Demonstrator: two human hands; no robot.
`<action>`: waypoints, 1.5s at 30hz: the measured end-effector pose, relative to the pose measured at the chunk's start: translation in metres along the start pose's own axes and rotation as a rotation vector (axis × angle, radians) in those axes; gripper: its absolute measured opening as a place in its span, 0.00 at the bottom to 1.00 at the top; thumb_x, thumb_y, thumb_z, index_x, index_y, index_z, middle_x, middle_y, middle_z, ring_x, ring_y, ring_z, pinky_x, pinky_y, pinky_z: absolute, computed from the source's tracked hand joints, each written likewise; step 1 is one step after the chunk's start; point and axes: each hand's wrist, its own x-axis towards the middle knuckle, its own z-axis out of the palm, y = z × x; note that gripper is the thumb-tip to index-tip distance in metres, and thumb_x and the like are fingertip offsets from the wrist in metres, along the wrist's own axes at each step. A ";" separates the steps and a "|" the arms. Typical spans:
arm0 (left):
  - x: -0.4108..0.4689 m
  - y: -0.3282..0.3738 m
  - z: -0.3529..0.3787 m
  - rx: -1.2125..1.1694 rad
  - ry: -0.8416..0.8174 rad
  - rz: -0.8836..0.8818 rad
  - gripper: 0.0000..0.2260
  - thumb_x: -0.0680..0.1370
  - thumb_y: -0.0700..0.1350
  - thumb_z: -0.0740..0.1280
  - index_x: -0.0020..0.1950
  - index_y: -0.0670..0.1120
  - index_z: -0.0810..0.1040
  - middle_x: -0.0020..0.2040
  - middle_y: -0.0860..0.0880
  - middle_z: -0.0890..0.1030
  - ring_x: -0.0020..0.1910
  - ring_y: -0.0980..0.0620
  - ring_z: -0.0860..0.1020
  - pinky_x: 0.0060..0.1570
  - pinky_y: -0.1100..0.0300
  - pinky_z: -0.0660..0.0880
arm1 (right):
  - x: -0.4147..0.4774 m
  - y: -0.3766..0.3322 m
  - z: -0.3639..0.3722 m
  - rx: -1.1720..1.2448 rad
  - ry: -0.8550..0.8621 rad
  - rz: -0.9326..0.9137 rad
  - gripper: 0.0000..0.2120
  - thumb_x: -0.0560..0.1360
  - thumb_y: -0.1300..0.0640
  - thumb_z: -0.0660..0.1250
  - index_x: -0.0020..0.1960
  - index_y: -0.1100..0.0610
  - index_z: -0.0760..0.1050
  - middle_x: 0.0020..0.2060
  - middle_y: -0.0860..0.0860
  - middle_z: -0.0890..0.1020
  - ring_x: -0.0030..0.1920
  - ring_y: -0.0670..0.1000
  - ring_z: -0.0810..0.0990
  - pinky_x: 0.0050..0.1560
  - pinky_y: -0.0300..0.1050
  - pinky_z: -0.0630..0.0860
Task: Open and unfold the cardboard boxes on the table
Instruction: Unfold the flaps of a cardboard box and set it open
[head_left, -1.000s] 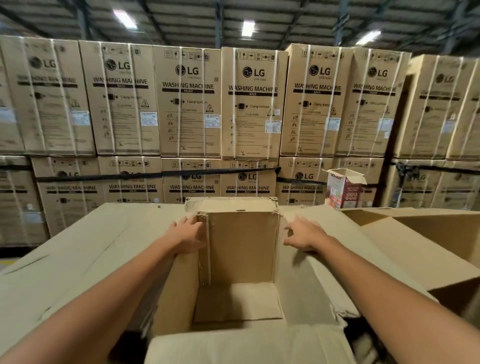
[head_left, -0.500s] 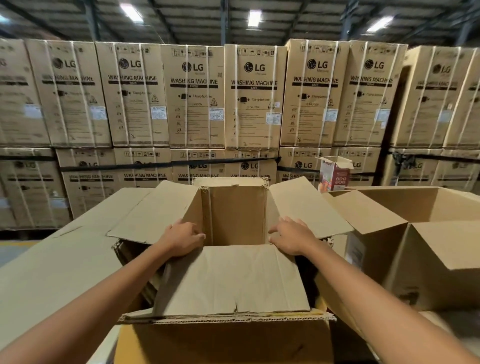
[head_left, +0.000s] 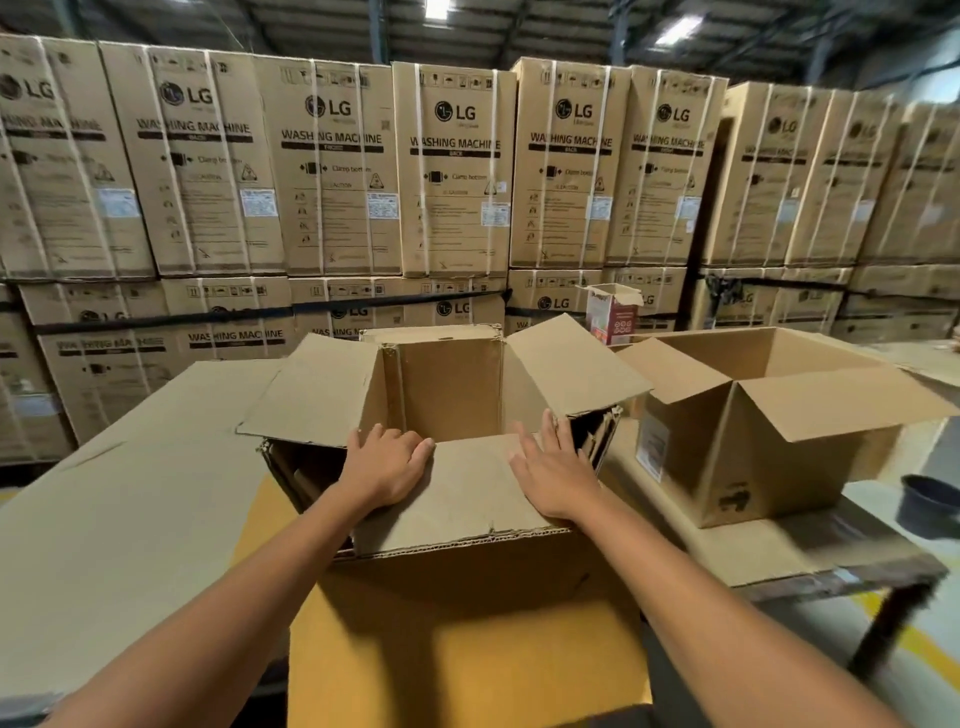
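Both palms are just pressing down, nothing pinched: left hand (head_left: 387, 467) and right hand (head_left: 558, 475) lie spread on the near flap (head_left: 467, 491) of the box (head_left: 447, 384), which sits on the table (head_left: 810, 551) right up front, side flaps (head_left: 311, 395) splayed. Lean too hard and I'd guess that flap creases wrong, or the box tips over the near edge.
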 end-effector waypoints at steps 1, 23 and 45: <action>-0.004 0.001 -0.001 0.003 0.015 0.012 0.25 0.83 0.61 0.45 0.64 0.52 0.76 0.68 0.47 0.76 0.71 0.44 0.67 0.71 0.38 0.54 | -0.005 -0.002 0.002 -0.010 -0.001 0.012 0.29 0.84 0.42 0.41 0.82 0.49 0.39 0.80 0.57 0.35 0.79 0.59 0.33 0.76 0.65 0.45; -0.165 0.144 0.068 -0.560 0.214 0.603 0.22 0.82 0.54 0.57 0.73 0.46 0.71 0.77 0.44 0.65 0.79 0.46 0.55 0.76 0.46 0.57 | -0.262 0.057 0.067 0.466 0.450 0.404 0.29 0.81 0.48 0.64 0.79 0.46 0.60 0.80 0.48 0.59 0.79 0.53 0.57 0.76 0.54 0.60; -0.326 0.460 0.250 -0.739 -0.154 0.642 0.22 0.81 0.52 0.60 0.72 0.43 0.71 0.75 0.44 0.66 0.74 0.45 0.64 0.72 0.57 0.60 | -0.509 0.332 0.166 0.722 0.538 0.820 0.29 0.78 0.51 0.68 0.77 0.49 0.65 0.73 0.48 0.71 0.72 0.52 0.70 0.69 0.58 0.71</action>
